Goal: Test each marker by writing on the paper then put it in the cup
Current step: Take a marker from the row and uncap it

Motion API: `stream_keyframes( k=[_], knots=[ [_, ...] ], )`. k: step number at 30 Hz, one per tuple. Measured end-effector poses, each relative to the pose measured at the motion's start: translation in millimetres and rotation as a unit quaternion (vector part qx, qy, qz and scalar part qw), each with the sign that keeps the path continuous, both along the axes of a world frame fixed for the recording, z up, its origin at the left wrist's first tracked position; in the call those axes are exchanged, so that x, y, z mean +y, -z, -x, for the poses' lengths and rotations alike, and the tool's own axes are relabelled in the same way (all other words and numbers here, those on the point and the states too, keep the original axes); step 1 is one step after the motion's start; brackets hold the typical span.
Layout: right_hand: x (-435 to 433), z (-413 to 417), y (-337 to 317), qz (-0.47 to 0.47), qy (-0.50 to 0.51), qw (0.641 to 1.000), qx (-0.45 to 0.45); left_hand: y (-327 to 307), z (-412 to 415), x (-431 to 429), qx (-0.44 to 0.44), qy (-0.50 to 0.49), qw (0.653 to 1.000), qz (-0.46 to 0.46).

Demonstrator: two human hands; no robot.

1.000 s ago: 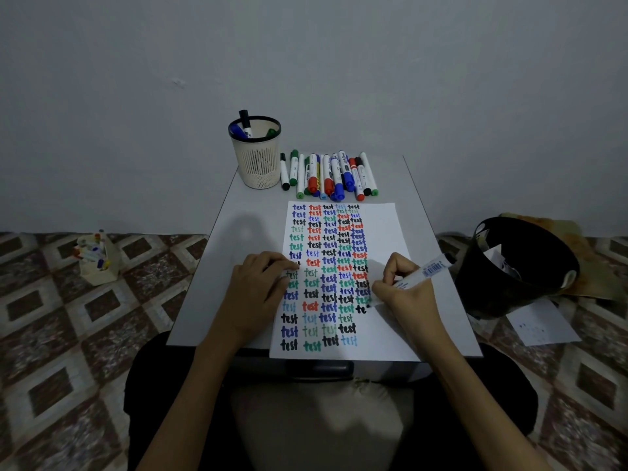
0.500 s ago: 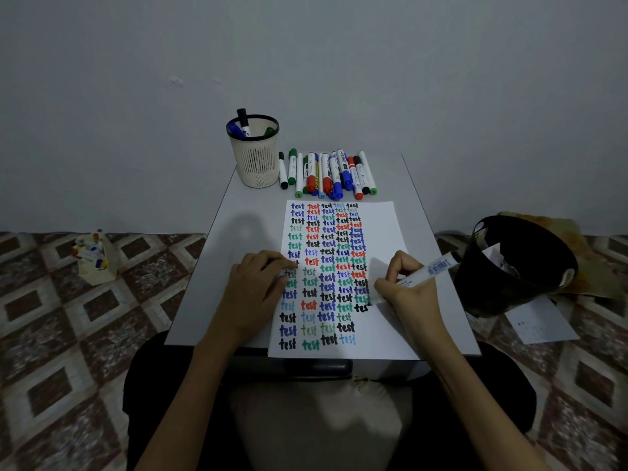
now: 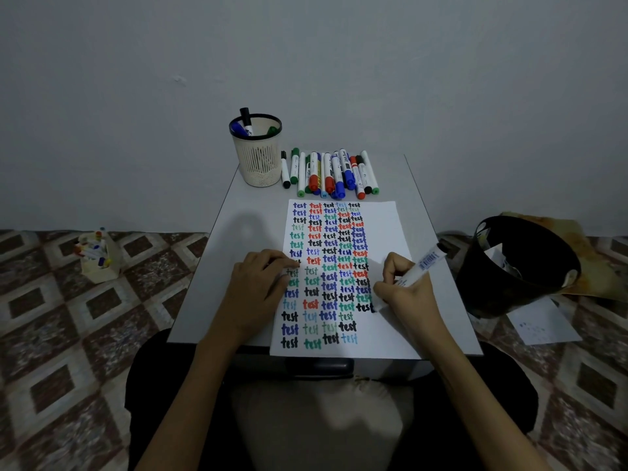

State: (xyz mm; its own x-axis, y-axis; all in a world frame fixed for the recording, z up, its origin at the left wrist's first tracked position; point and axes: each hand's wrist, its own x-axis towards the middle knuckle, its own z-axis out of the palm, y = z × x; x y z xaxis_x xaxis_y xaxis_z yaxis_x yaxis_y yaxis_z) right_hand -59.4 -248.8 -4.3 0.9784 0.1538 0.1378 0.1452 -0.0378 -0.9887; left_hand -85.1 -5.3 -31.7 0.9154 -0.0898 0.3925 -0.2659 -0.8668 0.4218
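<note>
Past the paper's [image 3: 384,229] far left corner stands the cup [image 3: 257,164], nearer the relaxed left hand [image 3: 258,287] resting on its left edge than the right hand [image 3: 407,294] gripping the marker [image 3: 421,265], tip down, barrel slanting right.

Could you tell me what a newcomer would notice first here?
The paper at the table's centre, packed with columns of "test" in several colours, stands out first. The right hand holds a marker tip-down on it; the left hand rests on its left edge. Behind stand a cup and a row of loose markers.
</note>
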Motion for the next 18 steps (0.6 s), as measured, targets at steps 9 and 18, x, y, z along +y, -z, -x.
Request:
stream_keyframes(
  k=[9, 18],
  knots=[
    [-6.1, -0.8, -8.2, -0.177, 0.042, 0.983, 0.026, -3.3, 3.0, 5.6, -0.011, -0.083, 0.995, 0.05],
    [2.8, 2.9, -16.6, -0.24, -0.059, 0.963, 0.109, -12.1, 15.6, 2.4, -0.023, -0.058, 0.979, 0.195]
  ],
)
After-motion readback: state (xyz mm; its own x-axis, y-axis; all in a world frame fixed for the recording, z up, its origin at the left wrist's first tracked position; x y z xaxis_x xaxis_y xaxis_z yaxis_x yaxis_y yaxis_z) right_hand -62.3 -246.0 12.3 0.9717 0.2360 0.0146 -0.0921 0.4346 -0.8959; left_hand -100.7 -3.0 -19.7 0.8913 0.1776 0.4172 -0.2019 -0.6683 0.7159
